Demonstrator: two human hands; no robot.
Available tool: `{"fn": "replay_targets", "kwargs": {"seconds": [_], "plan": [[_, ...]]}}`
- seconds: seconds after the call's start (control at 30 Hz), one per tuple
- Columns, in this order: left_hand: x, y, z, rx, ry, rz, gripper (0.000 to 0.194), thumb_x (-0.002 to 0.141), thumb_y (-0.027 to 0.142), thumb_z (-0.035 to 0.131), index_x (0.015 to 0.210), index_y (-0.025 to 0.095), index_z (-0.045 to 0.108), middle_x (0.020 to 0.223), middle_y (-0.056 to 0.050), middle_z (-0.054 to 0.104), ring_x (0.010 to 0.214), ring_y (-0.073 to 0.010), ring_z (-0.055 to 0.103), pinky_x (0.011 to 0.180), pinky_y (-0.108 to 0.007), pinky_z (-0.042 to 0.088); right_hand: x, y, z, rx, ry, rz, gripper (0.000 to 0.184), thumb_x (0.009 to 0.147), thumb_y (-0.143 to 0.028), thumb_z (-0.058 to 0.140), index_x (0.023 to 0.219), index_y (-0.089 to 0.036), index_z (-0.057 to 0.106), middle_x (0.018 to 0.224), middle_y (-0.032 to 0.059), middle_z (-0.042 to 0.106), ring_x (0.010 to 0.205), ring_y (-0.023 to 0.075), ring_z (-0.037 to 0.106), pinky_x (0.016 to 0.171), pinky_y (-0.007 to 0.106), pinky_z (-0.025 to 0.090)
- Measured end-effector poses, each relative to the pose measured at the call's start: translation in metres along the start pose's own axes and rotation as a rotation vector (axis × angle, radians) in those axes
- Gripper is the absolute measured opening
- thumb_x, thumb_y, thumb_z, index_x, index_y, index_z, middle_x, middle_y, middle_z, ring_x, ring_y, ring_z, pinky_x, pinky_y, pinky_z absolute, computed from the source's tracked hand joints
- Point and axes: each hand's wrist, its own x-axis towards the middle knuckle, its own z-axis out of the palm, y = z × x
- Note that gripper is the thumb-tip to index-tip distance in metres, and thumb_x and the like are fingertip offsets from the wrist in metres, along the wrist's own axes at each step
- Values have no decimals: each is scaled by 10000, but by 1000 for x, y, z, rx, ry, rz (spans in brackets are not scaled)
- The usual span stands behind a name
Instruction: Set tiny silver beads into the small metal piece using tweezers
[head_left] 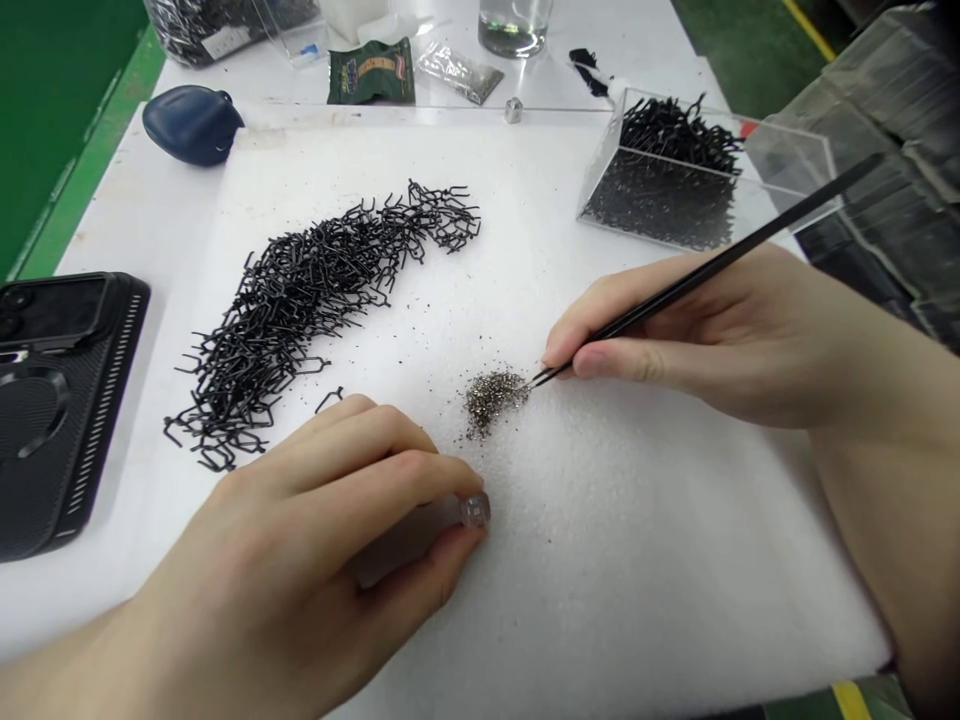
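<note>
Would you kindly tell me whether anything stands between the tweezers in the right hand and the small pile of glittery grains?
Nothing visible does. The black tweezers, held in the right hand, have their tips right at the edge of the small pile of glittery grains, on the white foam sheet.

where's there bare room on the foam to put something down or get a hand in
The widest bare patch of white foam lies below the right hand, right of the left hand. A smaller one sits between the bent black wire pieces and the clear bin. It's crowded around the glittery pile between the hands, and along the far table edge.
</note>
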Motion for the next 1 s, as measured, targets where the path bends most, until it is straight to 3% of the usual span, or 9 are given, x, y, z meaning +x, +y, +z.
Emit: {"fn": "replay_targets", "kwargs": {"seconds": [0.3, 0.53, 1.0], "plan": [[1, 0, -2, -29, -8, -12, 196, 1098, 176, 670, 1188, 326, 759, 986, 36, 719, 823, -110, 700, 772, -207, 586, -1, -1, 1, 28, 15, -3, 88, 961, -267, 928, 994, -348, 935, 1014, -31, 905, 969, 172, 872, 838, 231, 728], [-1, 0, -2, -45, -6, -3, 201, 1101, 164, 671, 1190, 321, 759, 988, 37, 706, 841, -102, 678, 788, -185, 566, -2, 4, 1, -3, 21, -25, 63, 981, -361, 935, 1040, -344, 947, 1056, 5, 911, 1007, 210, 873, 867, 285, 734], [1, 0, 0, -83, 20, -1, 204, 1103, 150, 658, 1176, 301, 774, 992, 53, 693, 886, -75, 656, 836, -148, 519, 0, 3, 2, 67, 11, 13, 94, 935, -264, 961, 1013, -313, 950, 1033, -18, 916, 984, 143, 870, 874, 170, 698]]}}
